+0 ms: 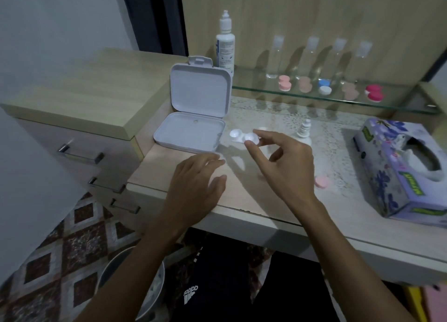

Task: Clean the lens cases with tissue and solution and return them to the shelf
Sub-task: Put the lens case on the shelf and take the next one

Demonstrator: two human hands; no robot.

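Observation:
A white lens case (238,135) with both cups uncapped lies on the lace mat beside the open white box (191,131). My right hand (287,166) reaches over it, and its fingertips pinch the case's right cup. My left hand (196,183) lies flat on the tabletop with straight fingers and holds nothing. A small white cap (262,128) sits just behind the case. A pink cap (323,182) lies to the right of my right wrist. The tall solution bottle (225,40) stands behind the box, and a small dropper bottle (305,130) stands behind my right hand. The tissue box (399,176) is at the right.
The glass shelf (338,101) carries a pink case (284,82), a beige case (304,84), a blue-and-white case (324,87), another beige case (350,91) and a magenta case (374,93), with clear bottles (274,57) behind. A drawer unit (79,137) stands to the left.

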